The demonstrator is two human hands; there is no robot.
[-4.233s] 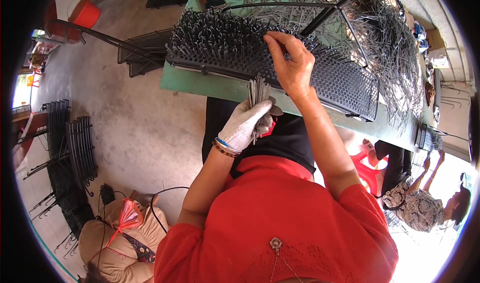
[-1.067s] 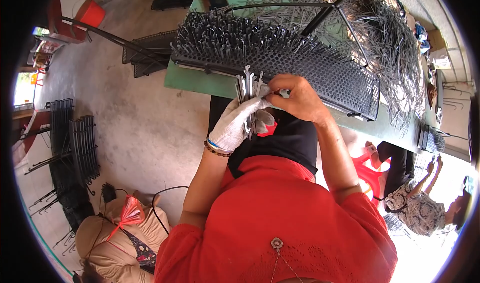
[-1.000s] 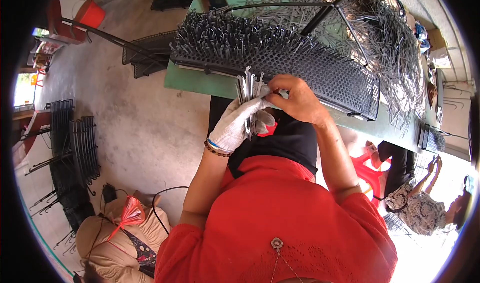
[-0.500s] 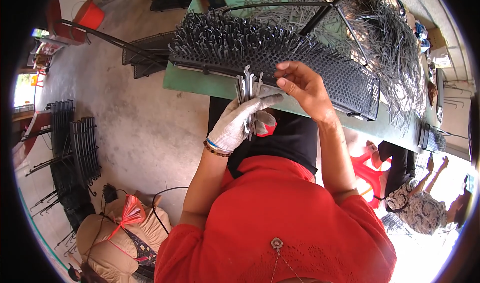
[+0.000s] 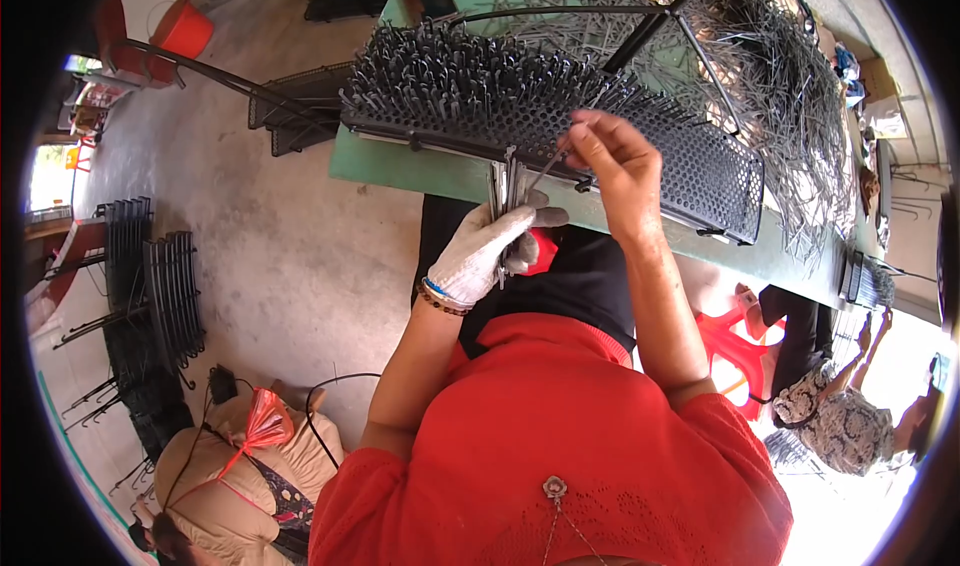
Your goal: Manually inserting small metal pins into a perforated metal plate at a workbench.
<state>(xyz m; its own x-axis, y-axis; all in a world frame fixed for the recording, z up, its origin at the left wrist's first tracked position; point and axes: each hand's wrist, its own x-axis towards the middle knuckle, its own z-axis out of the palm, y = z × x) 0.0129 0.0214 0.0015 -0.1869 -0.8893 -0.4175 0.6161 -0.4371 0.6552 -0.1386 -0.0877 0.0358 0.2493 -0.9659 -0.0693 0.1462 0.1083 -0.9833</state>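
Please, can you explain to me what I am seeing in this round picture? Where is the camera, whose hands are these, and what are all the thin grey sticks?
The camera sits on a person's head and looks down, so the picture is round and its straight edges bend. You see the person's red top from above, with both arms reaching forward.

The left hand wears a white work glove and holds a small bundle of thin metal rods upright. The right hand is bare; its fingertips pinch one single rod at the edge of a black perforated panel. Many rods already stand in the holes on the panel's left part; its right part shows bare holes.

The panel lies on a green table. Behind it is a big loose pile of rods. Black wire racks stand on the concrete floor at the left.
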